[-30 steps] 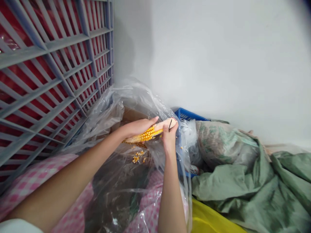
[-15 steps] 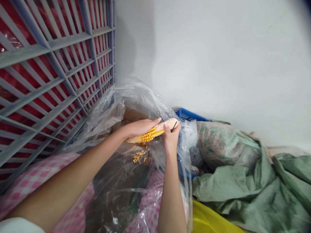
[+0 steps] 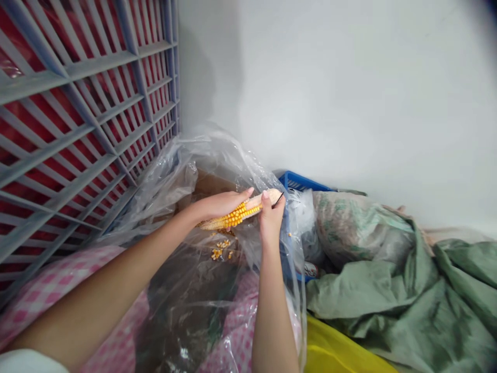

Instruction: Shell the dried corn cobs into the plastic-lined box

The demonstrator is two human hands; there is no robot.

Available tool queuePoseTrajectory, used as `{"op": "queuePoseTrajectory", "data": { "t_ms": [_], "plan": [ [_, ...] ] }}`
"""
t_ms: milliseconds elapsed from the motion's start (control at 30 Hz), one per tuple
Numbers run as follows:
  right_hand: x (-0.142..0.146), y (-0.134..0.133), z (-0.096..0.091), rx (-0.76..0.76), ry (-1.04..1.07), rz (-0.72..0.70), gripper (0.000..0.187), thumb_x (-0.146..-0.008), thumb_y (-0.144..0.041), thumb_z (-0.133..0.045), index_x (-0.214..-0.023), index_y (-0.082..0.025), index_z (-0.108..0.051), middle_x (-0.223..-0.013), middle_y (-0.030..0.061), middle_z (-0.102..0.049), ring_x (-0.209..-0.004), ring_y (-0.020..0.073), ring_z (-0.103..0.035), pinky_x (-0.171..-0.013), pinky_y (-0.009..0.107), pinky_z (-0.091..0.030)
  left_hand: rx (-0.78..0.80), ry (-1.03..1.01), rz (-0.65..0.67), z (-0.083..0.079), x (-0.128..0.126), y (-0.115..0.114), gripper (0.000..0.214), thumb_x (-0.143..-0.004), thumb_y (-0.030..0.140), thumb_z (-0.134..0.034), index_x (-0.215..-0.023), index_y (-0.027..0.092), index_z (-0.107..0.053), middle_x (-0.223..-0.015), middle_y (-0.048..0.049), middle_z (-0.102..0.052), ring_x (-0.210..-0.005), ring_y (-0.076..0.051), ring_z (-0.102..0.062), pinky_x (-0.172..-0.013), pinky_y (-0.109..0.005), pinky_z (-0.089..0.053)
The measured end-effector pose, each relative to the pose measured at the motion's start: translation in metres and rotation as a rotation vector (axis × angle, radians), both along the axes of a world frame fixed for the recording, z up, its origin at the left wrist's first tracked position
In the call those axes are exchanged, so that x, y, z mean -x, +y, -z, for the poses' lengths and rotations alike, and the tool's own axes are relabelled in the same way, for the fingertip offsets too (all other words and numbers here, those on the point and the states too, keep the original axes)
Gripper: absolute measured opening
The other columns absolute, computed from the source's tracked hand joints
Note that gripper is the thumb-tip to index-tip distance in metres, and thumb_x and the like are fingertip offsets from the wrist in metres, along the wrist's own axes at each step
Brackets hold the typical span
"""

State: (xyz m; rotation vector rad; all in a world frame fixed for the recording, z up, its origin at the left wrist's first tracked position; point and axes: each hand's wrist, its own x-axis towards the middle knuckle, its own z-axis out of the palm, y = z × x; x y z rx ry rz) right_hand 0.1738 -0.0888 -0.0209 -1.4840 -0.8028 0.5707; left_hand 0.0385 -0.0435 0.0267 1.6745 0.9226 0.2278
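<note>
A corn cob [image 3: 254, 205] lies slantwise between my hands, over an opened clear plastic bag [image 3: 229, 137]. Yellow kernels cover its lower side, while the upper side and right end are bare and pale. My left hand [image 3: 227, 204] is closed around the left part, thumb along the top. My right hand [image 3: 272, 211] grips the right end, its thumb pressed on the cob. A thin dark stick-like piece [image 3: 278, 198] shows beside that thumb; its full shape is hidden. Loose kernels [image 3: 218, 253] lie below the cob on the plastic.
A grey slatted crate [image 3: 89, 132] with red material behind it rises at left. A white wall [image 3: 330, 93] stands ahead. To the right are a blue basket [image 3: 306, 181], a stuffed sack [image 3: 353, 228], green cloth [image 3: 388, 300] and a yellow sheet [image 3: 330, 347]. Pink checked fabric [image 3: 93, 274] is below.
My right thumb has shifted slightly along the cob. Both hands still hold it in nearly the same place, and the view has moved a little.
</note>
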Motion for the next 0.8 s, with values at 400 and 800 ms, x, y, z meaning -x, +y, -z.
{"op": "queuePoseTrajectory", "data": {
  "t_ms": [400,800],
  "plan": [
    [-0.002,-0.002,0.001,0.050,-0.077,-0.077,0.061,-0.068,-0.052,-0.053,-0.115,-0.017,-0.039,-0.102,0.0083,-0.053,-0.092,0.0175,-0.053,-0.077,0.031,-0.043,0.030,-0.002,-0.049,-0.002,0.002,0.002,0.070,-0.072,0.070,-0.019,-0.073,0.014,-0.061,-0.078,-0.0070,-0.066,-0.072,-0.020,-0.056,-0.068,-0.027,-0.039],
    [-0.001,-0.003,-0.003,-0.003,-0.101,-0.053,0.053,-0.075,-0.056,-0.040,-0.109,-0.016,-0.043,-0.094,0.0074,-0.056,-0.085,0.0168,-0.055,-0.073,0.031,-0.044,0.169,-0.048,-0.068,-0.010,0.001,-0.005,0.068,-0.071,0.072,-0.021,-0.070,0.015,-0.059,-0.060,-0.0049,-0.061,-0.052,-0.016,-0.052,-0.054,-0.027,-0.039]
  ]
}}
